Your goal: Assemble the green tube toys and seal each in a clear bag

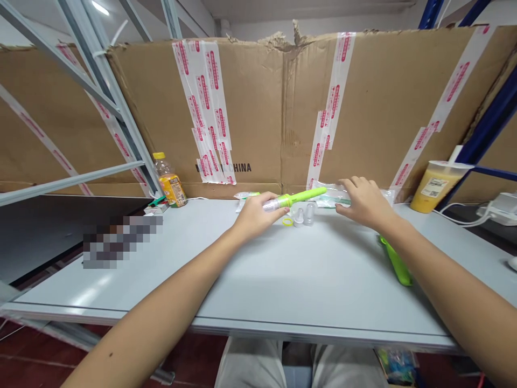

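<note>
Left hand (258,215): wrapped round the clear end of a green-and-clear tool (301,197), just left of the yellow-green ring (287,221), which I'm using as the landmark for everything here. Pretty sure that's a proper grasp, though the palm side is hidden.

Tool: its green end sticks out behind the ring and off to the right. Looks lifted off the surface (258,285) to me, but no promises.

Right hand (363,205): well right of the ring, thumb and fingers apart, loosely curved, not closed round anything I can see. It's over by a clear plastic bag (332,189) with something green in it; can't tell if the fingertips touch.

Small clear parts: two of them, both just right of the ring, the shorter one (298,217) nearer and the taller one (309,214) beyond it.

Green piece (398,264): further right of the ring and closer to the person, partly tucked behind the right forearm.

Step in hand: my read is left steadies the tool while right is busy around the bag.

Next move: imo it calls for a firm left grip and a light right one, with both hands clear of those loose parts, since they'd probably tip easily.
</note>
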{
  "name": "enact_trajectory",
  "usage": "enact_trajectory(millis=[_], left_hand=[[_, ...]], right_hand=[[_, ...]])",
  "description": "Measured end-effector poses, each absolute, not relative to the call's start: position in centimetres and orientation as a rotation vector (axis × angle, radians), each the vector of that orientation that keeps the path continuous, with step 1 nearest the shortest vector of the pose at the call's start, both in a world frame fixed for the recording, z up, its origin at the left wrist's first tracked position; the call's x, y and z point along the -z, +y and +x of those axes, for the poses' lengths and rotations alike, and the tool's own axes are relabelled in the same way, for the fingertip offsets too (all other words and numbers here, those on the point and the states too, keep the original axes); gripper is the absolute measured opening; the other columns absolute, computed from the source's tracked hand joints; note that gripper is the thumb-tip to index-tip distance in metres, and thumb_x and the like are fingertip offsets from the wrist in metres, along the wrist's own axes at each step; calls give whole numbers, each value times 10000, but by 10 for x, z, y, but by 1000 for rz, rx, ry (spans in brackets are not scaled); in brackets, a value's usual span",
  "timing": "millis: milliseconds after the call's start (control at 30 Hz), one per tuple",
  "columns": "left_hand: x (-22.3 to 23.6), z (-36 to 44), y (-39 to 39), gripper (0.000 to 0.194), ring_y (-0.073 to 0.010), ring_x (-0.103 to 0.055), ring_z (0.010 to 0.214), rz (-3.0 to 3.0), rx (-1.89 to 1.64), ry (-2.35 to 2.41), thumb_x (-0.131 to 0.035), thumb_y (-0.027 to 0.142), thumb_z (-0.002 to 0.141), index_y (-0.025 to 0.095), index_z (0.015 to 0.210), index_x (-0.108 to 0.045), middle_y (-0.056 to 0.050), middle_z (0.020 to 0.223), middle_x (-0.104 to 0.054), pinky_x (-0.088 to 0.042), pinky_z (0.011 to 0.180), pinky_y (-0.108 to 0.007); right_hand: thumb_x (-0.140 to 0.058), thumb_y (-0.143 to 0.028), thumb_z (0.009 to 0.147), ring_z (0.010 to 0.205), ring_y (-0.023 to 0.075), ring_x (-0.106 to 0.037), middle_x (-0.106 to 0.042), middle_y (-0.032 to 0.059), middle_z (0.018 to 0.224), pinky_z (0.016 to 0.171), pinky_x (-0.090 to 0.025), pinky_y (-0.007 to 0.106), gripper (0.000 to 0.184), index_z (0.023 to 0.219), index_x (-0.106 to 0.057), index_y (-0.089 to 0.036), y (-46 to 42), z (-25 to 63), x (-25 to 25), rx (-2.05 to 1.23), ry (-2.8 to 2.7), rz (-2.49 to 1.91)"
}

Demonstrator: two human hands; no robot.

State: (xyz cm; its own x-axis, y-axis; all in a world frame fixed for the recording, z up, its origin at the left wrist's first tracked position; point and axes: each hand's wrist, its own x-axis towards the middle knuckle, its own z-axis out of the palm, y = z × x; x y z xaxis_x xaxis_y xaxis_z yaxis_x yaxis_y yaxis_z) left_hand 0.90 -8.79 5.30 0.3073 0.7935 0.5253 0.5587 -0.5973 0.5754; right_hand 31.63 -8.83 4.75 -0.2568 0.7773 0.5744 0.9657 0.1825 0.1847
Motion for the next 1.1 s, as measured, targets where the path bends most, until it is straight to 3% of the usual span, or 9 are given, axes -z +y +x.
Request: enact_trajectory(millis=[167,333,567,767,933,1100], left_hand=[[-54,-2,-77,425,-152,-560,761,2205,-1280,1330,-751,512,707,213,983,-629,11,829,-647,-391,669,-238],[-55,-3,-73,378,-98,-501,538,1999,-1318,1273,-716,500,740,204,910,-554,42,660,-575,-366,541,-216],[-56,-4,-68,375,-79,-454,438,1980,-1290,1215,-781,442,693,222,920,-580,74,579,-508,-336,437,-199],[-55,-5,-66,378,-64,-489,460,1987,-1263,1094,-809,353,669,219,968,-622,38,741,-599,-379,439,-205],[-57,-4,-67,369,-82,-470,416,1900,-1294,1061,-794,396,710,186,972,-643,49,554,-555,-361,421,-214],[-58,2,-72,357,-78,-471,381,1702,-1286,957,-758,465,754,158,830,-593,-4,578,-627,-358,385,-219]], right_hand=[[-539,-366,833,1042,343,-527,-623,172,1138,847,-348,414,497,1278,-512,-147,-88,320,-45,731,-2052,-1676],[-535,-364,834,1028,342,-550,-630,171,1128,841,-355,411,491,1275,-510,-151,-89,320,-43,699,-2026,-1650],[-541,-354,812,974,327,-580,-639,150,1082,841,-384,418,486,1259,-519,-165,-88,314,-37,683,-2036,-1546],[-550,-348,816,1033,323,-584,-629,158,1131,873,-408,428,511,1286,-509,-149,-89,313,-37,628,-2119,-1509],[-538,-345,838,1011,317,-587,-632,157,1095,857,-411,418,487,1277,-527,-136,-91,307,-37,704,-2157,-1460],[-547,-323,835,995,322,-581,-627,162,1081,841,-409,417,488,1284,-521,-133,-94,297,-37,705,-2167,-1414]])
